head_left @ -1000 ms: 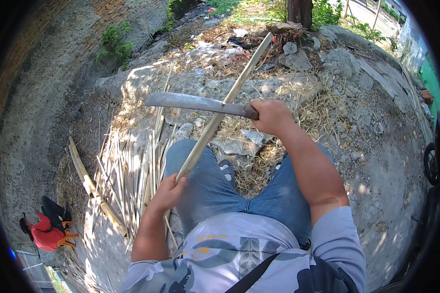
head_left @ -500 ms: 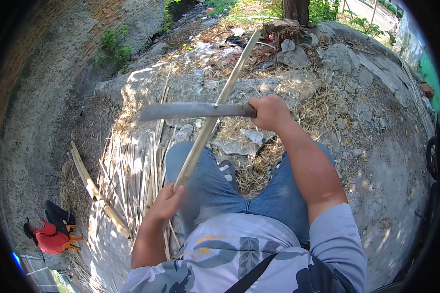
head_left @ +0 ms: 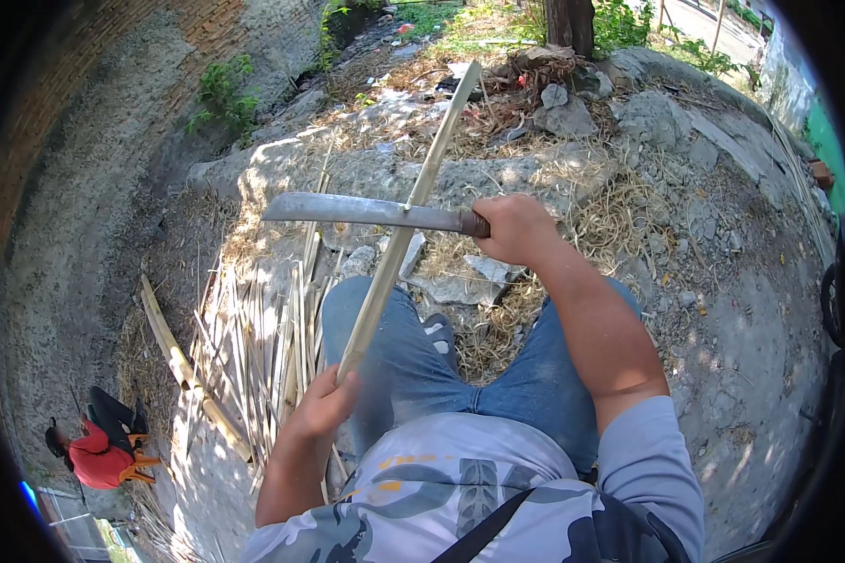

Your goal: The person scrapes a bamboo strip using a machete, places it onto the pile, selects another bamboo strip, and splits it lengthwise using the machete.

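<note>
My left hand [head_left: 326, 403] is closed round the lower end of a long, pale bamboo strip [head_left: 382, 278]. The strip slants up and away to the right, over my left thigh. In my right hand [head_left: 516, 230] is the wrapped handle of a machete [head_left: 333, 208]. Its broad grey blade points left and lies across the strip about halfway up, touching it. A small pale bit shows at the crossing. The fingertips of my right hand are hidden behind the handle.
Many thin bamboo strips [head_left: 239, 328] lie on the ground to my left, beside a split bamboo pole [head_left: 192, 375]. Pale shavings [head_left: 610, 211] and broken stones [head_left: 488, 267] cover the ground ahead. A person in red [head_left: 99, 455] sits on an orange stool [head_left: 139, 462] at far left.
The machete has shifted slightly left, its blade now tilted with the tip higher. The bamboo strip's far end has swung a little left and down. Both hands keep their hold.
</note>
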The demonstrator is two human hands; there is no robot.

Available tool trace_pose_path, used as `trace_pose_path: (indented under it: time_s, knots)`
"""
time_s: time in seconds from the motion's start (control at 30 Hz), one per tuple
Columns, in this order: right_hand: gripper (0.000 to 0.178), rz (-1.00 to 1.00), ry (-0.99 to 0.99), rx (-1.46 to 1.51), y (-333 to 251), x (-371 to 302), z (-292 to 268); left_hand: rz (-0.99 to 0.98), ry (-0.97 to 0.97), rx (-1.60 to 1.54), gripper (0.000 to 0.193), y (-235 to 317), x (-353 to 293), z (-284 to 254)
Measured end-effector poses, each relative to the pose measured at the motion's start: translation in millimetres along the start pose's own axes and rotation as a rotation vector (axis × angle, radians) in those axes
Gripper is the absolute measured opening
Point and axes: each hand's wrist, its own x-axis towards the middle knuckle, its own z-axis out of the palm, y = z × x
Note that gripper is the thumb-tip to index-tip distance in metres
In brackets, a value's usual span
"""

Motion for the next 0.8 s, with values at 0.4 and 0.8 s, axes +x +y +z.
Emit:
trace_pose_path:
  time_s: [0.4,0.8]
  knots:
    - [0.015,-0.218,0.059,0.018,-5.1,-6.1,-3.9,0.03,0.073,0.217,0.035,2.4,7.3,7.8]
    - [0.016,-0.07,0.153,0.028,14.4,-3.5,0.3,0.047,0.065,0.138,0.035,-3.9,4.3,-2.5]
